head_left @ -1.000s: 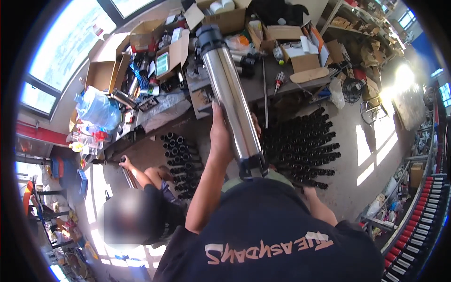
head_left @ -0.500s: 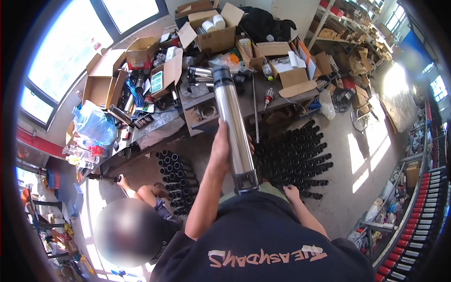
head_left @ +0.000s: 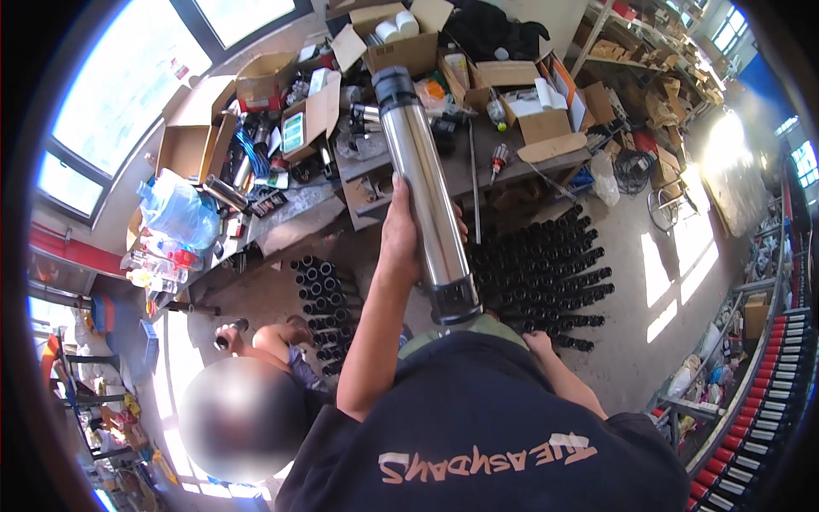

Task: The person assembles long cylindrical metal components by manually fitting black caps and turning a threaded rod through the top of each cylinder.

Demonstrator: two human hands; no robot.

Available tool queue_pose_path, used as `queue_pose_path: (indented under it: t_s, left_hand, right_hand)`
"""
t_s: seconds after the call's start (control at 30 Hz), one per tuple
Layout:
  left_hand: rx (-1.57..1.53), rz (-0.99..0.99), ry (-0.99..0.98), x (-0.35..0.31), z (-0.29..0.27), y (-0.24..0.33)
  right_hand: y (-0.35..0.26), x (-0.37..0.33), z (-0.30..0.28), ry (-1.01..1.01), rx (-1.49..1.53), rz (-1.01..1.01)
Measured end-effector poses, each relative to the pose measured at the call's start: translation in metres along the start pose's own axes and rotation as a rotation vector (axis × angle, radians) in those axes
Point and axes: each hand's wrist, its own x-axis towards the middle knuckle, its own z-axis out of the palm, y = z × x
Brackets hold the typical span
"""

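My left hand (head_left: 403, 232) is wrapped round a long shiny steel cylinder (head_left: 424, 183) with black end pieces, its fingertips showing on the far side. The cylinder is tilted, its upper end reaching over the workbench and its lower end close to my lap. My right hand (head_left: 539, 343) is low beside my right thigh, apart from the cylinder. Its fingers are small and partly hidden, and no object shows in it. Rows of black tubular parts (head_left: 546, 277) stand on the floor beyond my right hand. Another group of black tubes (head_left: 322, 294) stands to the left.
The workbench (head_left: 299, 224) ahead is crowded with cardboard boxes (head_left: 546, 124), tools and a blue plastic jug (head_left: 179, 213). At left a co-worker's hand (head_left: 230, 335) holds a short dark part. A rack of red and silver cylinders (head_left: 751, 410) runs along the right.
The cylinder and my left hand have risen slightly in the view, the cylinder's top shifting left. The co-worker's hand has moved from a dark tube by the bench to a shorter dark part.
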Motion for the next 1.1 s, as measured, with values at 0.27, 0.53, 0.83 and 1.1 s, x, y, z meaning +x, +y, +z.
queue_pose_path:
  t_s: [0.27, 0.53, 0.83, 1.1]
  left_hand:
    - [-0.159, 0.303, 0.109, -0.012, -0.036, -0.015]
    - [-0.346, -0.112, -0.007, -0.001, -0.036, -0.039]
    - [-0.003, -0.112, 0.326, -0.01, -0.033, -0.014]
    - [-0.292, 0.008, 0.119, -0.008, -0.04, -0.02]
  right_hand:
    - [-0.048, -0.012, -0.011, -0.057, 0.028, -0.008]
    - [-0.056, 0.011, -0.02, -0.128, 0.056, -0.052]
    - [-0.075, 0.023, -0.02, -0.112, -0.144, -0.123]
    - [-0.106, 0.041, -0.019, -0.207, -0.096, -0.145]
